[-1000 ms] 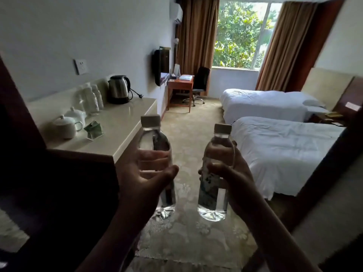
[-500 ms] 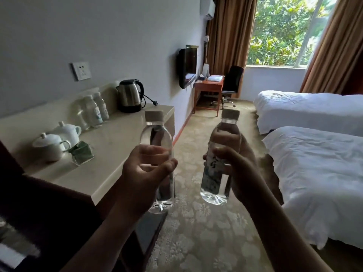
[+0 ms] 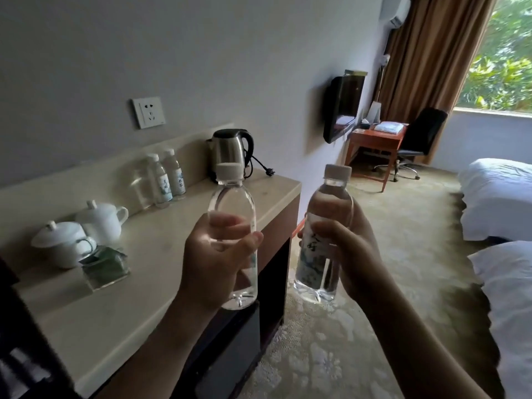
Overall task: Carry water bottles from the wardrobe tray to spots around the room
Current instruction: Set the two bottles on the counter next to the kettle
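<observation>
My left hand (image 3: 214, 259) grips a clear water bottle (image 3: 231, 198) with a white cap, held upright over the front edge of the cream counter (image 3: 161, 254). My right hand (image 3: 352, 254) grips a second upright water bottle (image 3: 319, 256) with a printed label, out over the carpet. Two more labelled bottles (image 3: 168, 180) stand against the counter's back wall.
On the counter stand two white lidded cups (image 3: 83, 228), a clear box of green packets (image 3: 105, 267), empty glasses (image 3: 139, 187) and a steel kettle (image 3: 230, 152). A wall TV (image 3: 341, 108), desk (image 3: 374, 142) and chair (image 3: 417, 139) lie ahead. White beds (image 3: 498, 197) line the right.
The view has swung left and closer to the counter. Both hands still hold their bottles upright, the left one now over the counter's edge.
</observation>
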A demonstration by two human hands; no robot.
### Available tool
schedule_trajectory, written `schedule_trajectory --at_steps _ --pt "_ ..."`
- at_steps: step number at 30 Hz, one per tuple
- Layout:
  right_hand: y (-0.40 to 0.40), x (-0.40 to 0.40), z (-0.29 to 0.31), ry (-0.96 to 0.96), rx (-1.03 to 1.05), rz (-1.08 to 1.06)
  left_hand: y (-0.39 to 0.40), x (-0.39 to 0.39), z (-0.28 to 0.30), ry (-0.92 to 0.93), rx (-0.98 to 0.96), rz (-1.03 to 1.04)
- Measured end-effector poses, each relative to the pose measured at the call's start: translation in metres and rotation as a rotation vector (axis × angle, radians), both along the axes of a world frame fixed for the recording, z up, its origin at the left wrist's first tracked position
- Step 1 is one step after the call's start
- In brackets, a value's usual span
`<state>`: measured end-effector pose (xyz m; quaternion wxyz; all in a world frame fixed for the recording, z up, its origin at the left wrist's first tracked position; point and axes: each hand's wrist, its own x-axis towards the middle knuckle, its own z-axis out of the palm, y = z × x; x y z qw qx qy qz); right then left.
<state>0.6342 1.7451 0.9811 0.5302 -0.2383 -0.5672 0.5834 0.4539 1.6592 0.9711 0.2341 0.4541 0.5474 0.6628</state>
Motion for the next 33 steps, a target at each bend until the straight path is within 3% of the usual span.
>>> schedule_trajectory --at_steps 14,17,24,33 --pt "0.239 -0.176 -0.044 -0.170 0.099 0.240 0.221 -0.133 -0.052 -0.030 -0.005 0.275" --pt "0.264 -0.214 -0.062 -0.221 0.128 0.353 0.238 -0.161 -0.072 -0.021 -0.028 0.363" --pt "0.306 -0.285 -0.109 -0.270 0.149 0.388 0.257 -0.207 -0.109 0.003 -0.109 0.566" --pt "0.344 -0.316 -0.140 -0.285 0.232 0.509 0.289 -0.223 -0.148 -0.112 -0.098 0.723"
